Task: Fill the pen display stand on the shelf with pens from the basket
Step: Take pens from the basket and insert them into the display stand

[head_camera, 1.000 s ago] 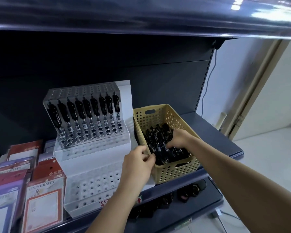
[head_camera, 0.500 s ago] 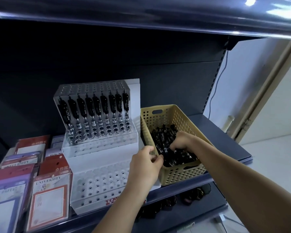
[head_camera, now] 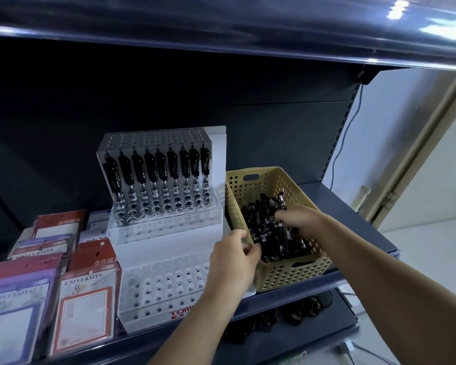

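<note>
**Gathering pens from the basket**

We are picking pens (head_camera: 270,233) out of the basket (head_camera: 295,276), which sits on the shelf (head_camera: 353,206) just right of the stand (head_camera: 166,234). We should take only a few and turn them tips-down before lifting, since the stand's empty lower tiers have snug-looking holes. Our right hand (head_camera: 299,219) reaches in from the near side, fingers curled round some in the pile. Our left hand (head_camera: 233,262) is at the near-left rim, fingers curled toward the pile; whether it pinches one we cannot tell.
</note>
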The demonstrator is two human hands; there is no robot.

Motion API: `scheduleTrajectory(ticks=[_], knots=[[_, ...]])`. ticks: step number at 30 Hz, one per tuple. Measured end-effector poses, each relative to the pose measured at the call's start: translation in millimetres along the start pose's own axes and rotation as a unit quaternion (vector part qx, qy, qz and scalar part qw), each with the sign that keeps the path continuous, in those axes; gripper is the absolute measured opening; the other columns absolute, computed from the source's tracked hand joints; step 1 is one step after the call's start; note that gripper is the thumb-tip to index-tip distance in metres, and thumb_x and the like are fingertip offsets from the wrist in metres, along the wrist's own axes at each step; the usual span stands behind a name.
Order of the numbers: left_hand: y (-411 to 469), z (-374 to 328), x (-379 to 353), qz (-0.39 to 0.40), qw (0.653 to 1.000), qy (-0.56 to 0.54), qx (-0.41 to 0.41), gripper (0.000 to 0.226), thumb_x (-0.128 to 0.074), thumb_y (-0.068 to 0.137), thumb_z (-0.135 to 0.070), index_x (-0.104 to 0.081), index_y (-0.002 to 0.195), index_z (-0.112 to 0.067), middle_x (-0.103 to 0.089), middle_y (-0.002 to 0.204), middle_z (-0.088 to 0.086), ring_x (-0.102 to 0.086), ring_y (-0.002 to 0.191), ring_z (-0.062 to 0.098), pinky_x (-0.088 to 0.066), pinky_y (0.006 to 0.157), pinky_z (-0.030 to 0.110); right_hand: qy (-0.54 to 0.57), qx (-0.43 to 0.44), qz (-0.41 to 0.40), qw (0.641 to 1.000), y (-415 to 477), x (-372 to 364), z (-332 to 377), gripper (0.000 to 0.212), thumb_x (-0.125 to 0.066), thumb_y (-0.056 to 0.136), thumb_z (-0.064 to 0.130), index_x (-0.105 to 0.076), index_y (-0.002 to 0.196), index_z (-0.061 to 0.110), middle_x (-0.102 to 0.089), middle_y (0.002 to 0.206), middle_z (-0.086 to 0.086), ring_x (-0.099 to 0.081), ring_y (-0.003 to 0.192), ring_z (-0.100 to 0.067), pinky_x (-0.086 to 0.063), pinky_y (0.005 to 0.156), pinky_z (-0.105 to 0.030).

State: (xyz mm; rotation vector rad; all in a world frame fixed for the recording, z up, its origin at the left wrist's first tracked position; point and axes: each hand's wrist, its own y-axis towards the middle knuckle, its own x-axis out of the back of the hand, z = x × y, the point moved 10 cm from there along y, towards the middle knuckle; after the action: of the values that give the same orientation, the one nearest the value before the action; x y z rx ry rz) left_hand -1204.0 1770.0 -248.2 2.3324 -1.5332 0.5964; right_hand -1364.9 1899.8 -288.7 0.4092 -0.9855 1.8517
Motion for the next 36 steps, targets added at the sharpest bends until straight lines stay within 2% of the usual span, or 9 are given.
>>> scheduleTrajectory(ticks=[3, 5, 8, 13, 17, 22, 27, 32, 36], knots=[[-1, -1, 1, 0.002, 1.000, 0.002, 0.004, 0.046, -0.059, 0.090, -0.030, -0.050, 0.131, -0.014, -0.065, 0.097, -0.003, -0.068, 0.074, 0.019, -0.057, 0.075, 0.038, 0.089, 0.012, -0.021, 0.996, 6, 13, 0, 0.034, -0.050, 0.068, 0.026, -0.059, 0.093, 0.005, -0.050, 0.084, -0.009, -0.046, 0.076, -0.023, -0.038, 0.068, -0.035], [-3, -2, 2, 0.003, 1.000, 0.002, 0.006, 0.045, -0.060, 0.089, -0.029, -0.051, 0.131, -0.013, -0.062, 0.094, -0.003, -0.067, 0.076, 0.020, -0.058, 0.074, 0.039, 0.160, 0.029, -0.036, 0.986, -13, 22, 14, 0.014, -0.050, 0.080, 0.016, -0.058, 0.086, 0.006, -0.057, 0.083, -0.011, -0.051, 0.074, -0.024, -0.042, 0.067, -0.034], [-5, -8, 4, 0.002, 0.999, 0.035, -0.008, 0.045, -0.057, 0.091, -0.032, -0.050, 0.131, -0.013, -0.066, 0.098, 0.002, -0.067, 0.078, 0.020, -0.056, 0.076, 0.035, 0.286, 0.064, -0.029, 0.956, -32, 33, 32, 0.014, -0.045, 0.093, 0.006, -0.056, 0.084, 0.005, -0.058, 0.078, -0.009, -0.055, 0.069, -0.019, -0.048, 0.069, -0.035], [-10, -27, 10, 0.011, 0.989, 0.137, -0.056, 0.066, -0.057, 0.090, -0.041, -0.028, 0.143, -0.015, -0.064, 0.114, 0.006, -0.062, 0.099, 0.019, -0.049, 0.083, 0.029, 0.428, 0.089, -0.019, 0.899, -62, 46, 52, 0.008, -0.046, 0.094, 0.005, -0.052, 0.089, 0.003, -0.054, 0.067, -0.006, -0.054, 0.057, -0.016, -0.049, 0.051, -0.030], [-19, -55, 30, -0.007, 0.990, 0.097, -0.102, 0.082, -0.058, 0.083, -0.052, -0.018, 0.148, -0.022, -0.038, 0.147, -0.003, -0.036, 0.132, 0.011, -0.030, 0.105, 0.024, 0.485, 0.107, 0.023, 0.868, -90, 32, 71, 0.011, -0.048, 0.092, 0.004, -0.054, 0.084, 0.004, -0.055, 0.063, -0.005, -0.053, 0.059, -0.016, -0.051, 0.064, -0.032], [-32, -85, 45, 0.014, 0.984, 0.077, -0.161, 0.074, -0.070, 0.080, -0.041, -0.030, 0.142, -0.031, -0.049, 0.132, -0.014, -0.038, 0.100, -0.006, -0.028, 0.084, 0.008, 0.444, 0.159, 0.059, 0.880, -119, 3, 97, 0.012, -0.049, 0.093, 0.009, -0.054, 0.082, 0.005, -0.059, 0.060, -0.004, -0.060, 0.051, -0.014, -0.049, 0.056, -0.031], [-39, -87, 54, 0.021, 0.986, 0.067, -0.153, 0.084, -0.069, 0.083, -0.033, -0.012, 0.145, -0.035, -0.051, 0.131, -0.010, -0.042, 0.094, -0.003, -0.034, 0.079, 0.009, 0.421, 0.219, 0.029, 0.880, -140, 3, 117, 0.003, -0.052, 0.094, 0.014, -0.051, 0.092, 0.012, -0.061, 0.066, -0.001, -0.062, 0.057, -0.011, -0.047, 0.058, -0.028], [-47, -90, 69, -0.011, 0.986, 0.034, -0.160, 0.086, -0.067, 0.084, -0.025, -0.008, 0.143, -0.039, -0.049, 0.112, -0.021, -0.046, 0.087, -0.006, -0.038, 0.062, -0.002, 0.480, 0.215, 0.091, 0.846, -161, -15, 132, 0.018, -0.054, 0.093, 0.014, -0.051, 0.108, 0.005, -0.063, 0.071, -0.006, -0.065, 0.062, -0.017, -0.051, 0.062, -0.034], [-52, -77, 84, -0.039, 0.983, 0.094, -0.151, 0.082, -0.061, 0.087, -0.020, -0.006, 0.147, -0.034, -0.057, 0.115, -0.012, -0.057, 0.091, 0.006, -0.042, 0.068, 0.008, 0.506, 0.196, 0.125, 0.831, -174, -46, 134, 0.022, -0.053, 0.093, 0.012, -0.051, 0.111, 0.000, -0.065, 0.072, -0.010, -0.067, 0.065, -0.020, -0.053, 0.064, -0.035]])
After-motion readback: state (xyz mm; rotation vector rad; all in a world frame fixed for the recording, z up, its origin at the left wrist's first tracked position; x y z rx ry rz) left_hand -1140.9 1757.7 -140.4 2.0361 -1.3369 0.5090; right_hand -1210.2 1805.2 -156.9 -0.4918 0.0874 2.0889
